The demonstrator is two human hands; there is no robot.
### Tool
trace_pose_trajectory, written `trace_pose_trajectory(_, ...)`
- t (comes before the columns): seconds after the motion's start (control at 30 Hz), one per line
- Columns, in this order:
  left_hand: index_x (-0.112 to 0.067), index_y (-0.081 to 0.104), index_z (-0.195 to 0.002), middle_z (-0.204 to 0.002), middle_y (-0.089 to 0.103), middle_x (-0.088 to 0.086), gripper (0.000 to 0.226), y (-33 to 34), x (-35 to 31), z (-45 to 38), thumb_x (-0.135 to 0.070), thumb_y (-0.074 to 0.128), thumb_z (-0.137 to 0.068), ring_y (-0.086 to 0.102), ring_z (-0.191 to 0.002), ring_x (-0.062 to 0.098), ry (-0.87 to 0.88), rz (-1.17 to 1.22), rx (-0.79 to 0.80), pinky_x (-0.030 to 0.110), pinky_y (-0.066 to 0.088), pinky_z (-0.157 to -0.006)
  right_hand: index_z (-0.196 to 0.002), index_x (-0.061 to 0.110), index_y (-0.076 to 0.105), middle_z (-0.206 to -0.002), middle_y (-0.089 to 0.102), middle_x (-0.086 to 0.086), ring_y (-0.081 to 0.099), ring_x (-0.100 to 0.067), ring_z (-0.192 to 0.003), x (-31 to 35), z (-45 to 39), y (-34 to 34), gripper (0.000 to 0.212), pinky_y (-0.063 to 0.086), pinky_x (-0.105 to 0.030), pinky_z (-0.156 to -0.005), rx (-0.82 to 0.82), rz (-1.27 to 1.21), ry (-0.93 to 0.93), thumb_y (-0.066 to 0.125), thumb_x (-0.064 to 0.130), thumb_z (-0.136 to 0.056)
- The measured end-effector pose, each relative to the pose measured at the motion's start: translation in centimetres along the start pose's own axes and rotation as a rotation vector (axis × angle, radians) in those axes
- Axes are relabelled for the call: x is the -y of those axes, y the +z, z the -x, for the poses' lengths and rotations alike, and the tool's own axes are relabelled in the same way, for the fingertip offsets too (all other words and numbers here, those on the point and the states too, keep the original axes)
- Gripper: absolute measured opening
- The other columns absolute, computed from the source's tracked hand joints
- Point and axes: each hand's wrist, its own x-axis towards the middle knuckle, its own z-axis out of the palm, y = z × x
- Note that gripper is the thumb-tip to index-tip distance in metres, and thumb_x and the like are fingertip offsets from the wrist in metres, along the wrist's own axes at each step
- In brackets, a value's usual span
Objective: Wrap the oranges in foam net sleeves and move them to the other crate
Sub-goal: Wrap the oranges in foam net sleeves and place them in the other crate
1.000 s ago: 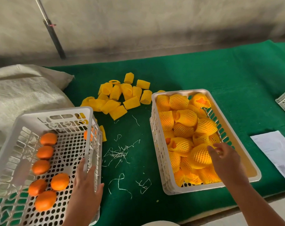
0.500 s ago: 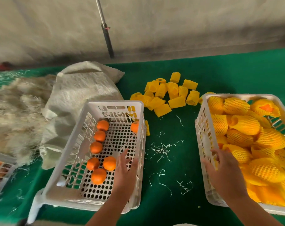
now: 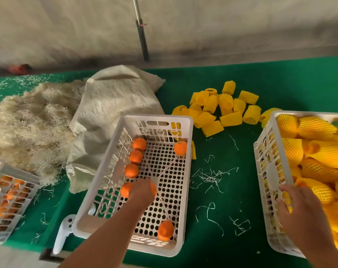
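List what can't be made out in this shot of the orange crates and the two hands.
- Head view: left hand covers the oranges under it in the middle crate; its grip is hidden.
- Right hand on the right crate rim: its fingertips blur against the yellow foam.
- Right crate is cut off by the frame edge; its count is unknowable.
- Far-left crate: its contents show only through the slotted wall.

Green-covered table [image 3: 232, 254] carried three white crates: middle [image 3: 185, 171], right [image 3: 260, 190], left [image 3: 11, 225]. Loose yellow foam sleeves [image 3: 222, 111], woven sack [image 3: 114, 109], straw pile [image 3: 29, 120], pale thread scraps [image 3: 210, 176] lay on cloth.
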Motion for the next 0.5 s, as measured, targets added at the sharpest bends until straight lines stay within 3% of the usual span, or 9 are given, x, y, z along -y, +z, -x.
trace_pose_trajectory(0.1,-0.023,0.045,-0.141,-0.138,0.052,0.007,0.063,0.6,-0.7,-0.7,-0.034,0.074,-0.086,0.050,-0.130,0.028,-0.012,-0.090,0.041,0.047,0.048,-0.106,-0.122,0.012,0.060,-0.114,0.051,-0.010,0.058,-0.041,-0.114,0.3,-0.1,-0.1,0.051,0.063,-0.058,-0.082,0.003,0.005,-0.002,0.084,0.002,-0.078)
trace_pose_trajectory(0.23,-0.026,0.050,-0.121,-0.119,0.062,-0.001,0.051,1.3,-1.4,-0.7,-0.033,0.079,-0.079,0.060,-0.109,0.021,-0.025,-0.011,-0.057,0.041,0.055,-0.091,-0.120,0.011,0.061,-0.114,0.052,-0.009,0.060,-0.039,-0.112,0.4,-0.1,-0.1,0.052,0.062,-0.055,-0.083,0.001,0.006,-0.005,0.086,0.002,-0.076)
trace_pose_trajectory(0.37,-0.037,0.050,-0.124,-0.103,0.062,-0.014,0.064,-1.5,-3.5,0.9,-0.040,0.089,-0.073,0.067,-0.095,0.014,0.010,0.573,-0.279,0.034,0.059,-0.078,-0.121,0.013,0.061,-0.115,0.052,-0.008,0.061,-0.038,-0.112,0.3,-0.2,0.0,0.051,0.061,-0.053,-0.084,0.005,-0.014,0.017,0.086,0.003,-0.078)
trace_pose_trajectory(0.43,-0.052,0.045,-0.118,-0.101,0.059,-0.020,0.064,-4.0,-5.1,2.7,-0.054,0.088,-0.070,0.066,-0.088,0.007,0.077,0.812,-0.374,0.032,0.060,-0.074,-0.121,0.014,0.061,-0.117,0.052,-0.008,0.060,-0.037,-0.113,0.3,-0.3,0.1,0.051,0.061,-0.053,-0.084,0.015,-0.006,0.029,0.086,0.005,-0.078)
trace_pose_trajectory(0.5,-0.054,0.047,-0.117,-0.102,0.063,-0.019,0.062,-6.2,-7.0,4.8,-0.063,0.086,-0.070,0.070,-0.084,0.006,0.197,1.021,-0.411,0.026,0.060,-0.070,-0.122,0.013,0.061,-0.118,0.052,-0.009,0.059,-0.038,-0.115,0.3,-0.2,0.1,0.051,0.062,-0.055,-0.084,0.007,-0.002,0.028,0.086,0.005,-0.078)
